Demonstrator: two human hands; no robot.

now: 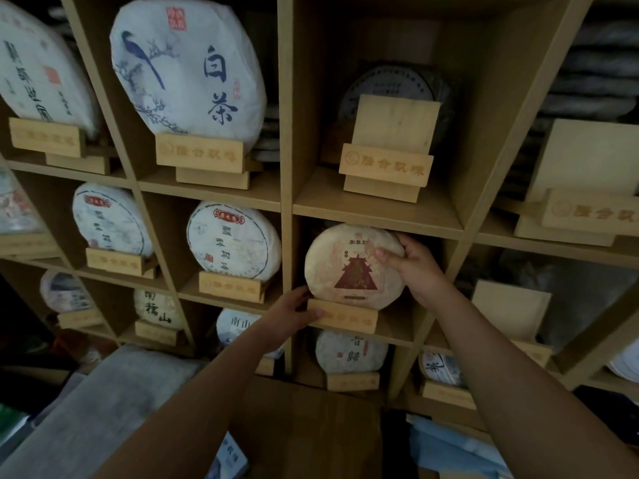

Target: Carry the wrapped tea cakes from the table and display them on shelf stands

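Tea cake in cream paper (354, 266), printed with a dark red tower shape, stands upright in the middle cubby just right of frame centre, its lower edge seated in the wooden stand (345, 316) in front of it.

Nearest the camera, both forearms reach up from the bottom of the frame. The left hand (294, 314) rests on the left end of the stand, fingers laid over its front face, apparently to keep the stand from sliding while the cake settles. The right hand (413, 267) holds the cake's upper right rim, thumb on the front and fingers curled behind the edge, so the disc stays tilted back against its support rather than rolling. I judge this to be the final seating of this cake; it is not yet released.

On the wrapper, small characters sit above the tower, too blurred to read with confidence. The stand carries a row of engraved characters, also indistinct.

Left of it, a white-wrapped cake with a red banner label (233, 242) sits on its own stand. Below, a cake reading 昔歸 (351, 352) is displayed.

Farther up, an empty stand (387, 160) waits in the cubby directly above, with dark cakes stored behind it. At upper left of centre, the large white cake with a bird painting (188, 67) reads 白茶.
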